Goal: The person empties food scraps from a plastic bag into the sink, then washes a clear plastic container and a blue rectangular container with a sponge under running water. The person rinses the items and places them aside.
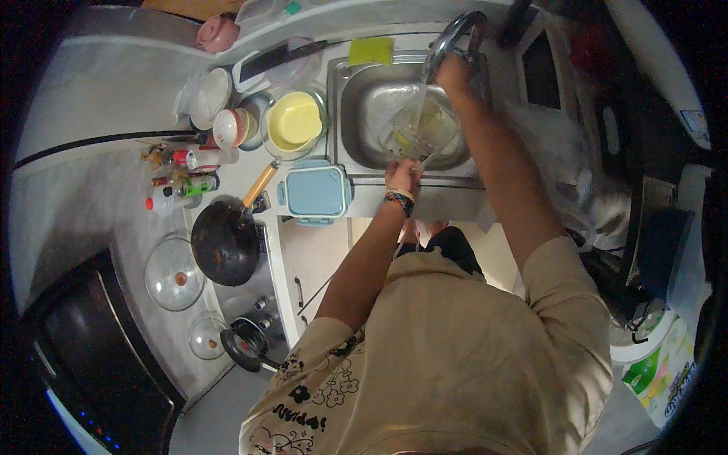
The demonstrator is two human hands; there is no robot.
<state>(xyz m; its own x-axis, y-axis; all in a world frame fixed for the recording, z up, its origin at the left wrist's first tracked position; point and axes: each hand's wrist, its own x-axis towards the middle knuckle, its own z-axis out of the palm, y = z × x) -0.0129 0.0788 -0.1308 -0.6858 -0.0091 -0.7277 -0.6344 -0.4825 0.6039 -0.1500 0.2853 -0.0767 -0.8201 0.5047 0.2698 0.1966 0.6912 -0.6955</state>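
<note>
My left hand [402,173], with a braided bracelet at the wrist, grips the near rim of a clear glass bowl [387,133] inside the stainless steel sink [355,108]. The bowl holds cloudy water and some scraps, one of them yellow-green. A stream of water [421,105] falls into it from the chrome faucet [446,42]. My right hand [453,73] is up at the faucet, beside its lever, with the fingers partly hidden behind the spout. A yellow-green sponge cloth [371,51] lies on the sink's back edge.
Left of the sink sit a yellow bowl [293,121] in a glass dish, a blue lidded food container [316,191], stacked bowls [230,128] and a black knife [284,60]. Farther left are bottles [196,186], a wok [224,242] and glass lids [173,274].
</note>
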